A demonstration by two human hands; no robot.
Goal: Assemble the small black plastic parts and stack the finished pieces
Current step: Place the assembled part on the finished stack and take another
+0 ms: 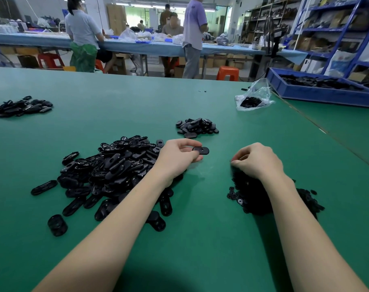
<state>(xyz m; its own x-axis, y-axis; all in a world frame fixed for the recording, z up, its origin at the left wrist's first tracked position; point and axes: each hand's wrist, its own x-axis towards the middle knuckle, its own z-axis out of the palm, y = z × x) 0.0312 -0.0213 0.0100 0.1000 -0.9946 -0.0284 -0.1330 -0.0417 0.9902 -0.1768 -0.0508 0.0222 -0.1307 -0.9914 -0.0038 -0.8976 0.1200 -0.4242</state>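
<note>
My left hand [179, 158] has its grip clamped on one oval black plate [201, 150], pinched between thumb and fingertips and held just above the green bench [200, 228], between the big pile and the small pile beyond it. My right hand [257, 160] sits with fingers curled in tight at the top of a heap of small round black pieces [253, 199]; whether that grip has caught one of them I cannot tell, because the fingertips are turned under and the pieces are dark and blurred there.

I count four groups of oval plates on the bench. The large loose pile [114, 171] lies under and left of my left forearm, far too many to count, with a few strays at its near edge. A small pile [197, 127] sits just beyond the held plate. Another pile [21, 106] lies well apart at the far left. One clear plastic bag [254, 98] with dark parts inside rests at the far right, near one blue tray [318, 92] also full of black parts.

Beyond the bench I see four people at a long blue-covered table [158, 47], two standing close and two further back, three orange stools [227, 73] below it, and blue shelving [335, 28] at the right.
</note>
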